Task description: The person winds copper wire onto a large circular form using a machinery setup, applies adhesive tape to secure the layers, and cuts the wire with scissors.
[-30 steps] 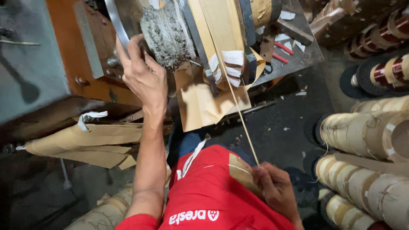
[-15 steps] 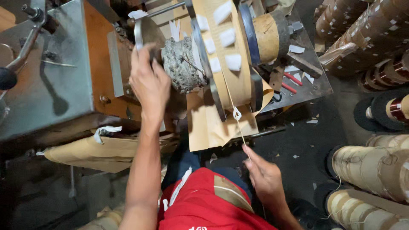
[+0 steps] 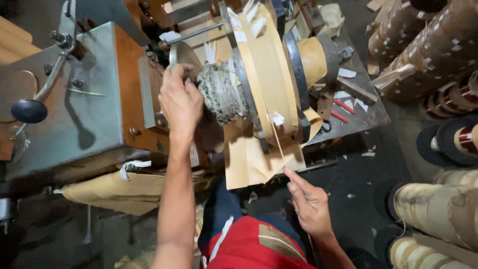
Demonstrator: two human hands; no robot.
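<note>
The left hand [image 3: 180, 102] curls around the metal disc [image 3: 180, 56] beside the grey wound hub [image 3: 221, 94] of the winding machine [image 3: 89, 109]. The right hand [image 3: 309, 203], fingers loosely spread and holding nothing visible, touches the brown paper sheet [image 3: 254, 159] hanging below the coil [image 3: 266, 65]. Keeping that paper edge flat and taut looks wise. Finished coils [image 3: 438, 214] crowd right of the right hand.

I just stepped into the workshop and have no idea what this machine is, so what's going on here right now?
A person in a red shirt works at a grey-green metal machine that carries a coil wrapped in tan paper. Their left hand rests against the rough grey wound core beside the coil. Their right hand reaches, fingers extended, to the lower edge of the loose tan paper sheet hanging under the coil. Finished coils lie at the right.
</note>
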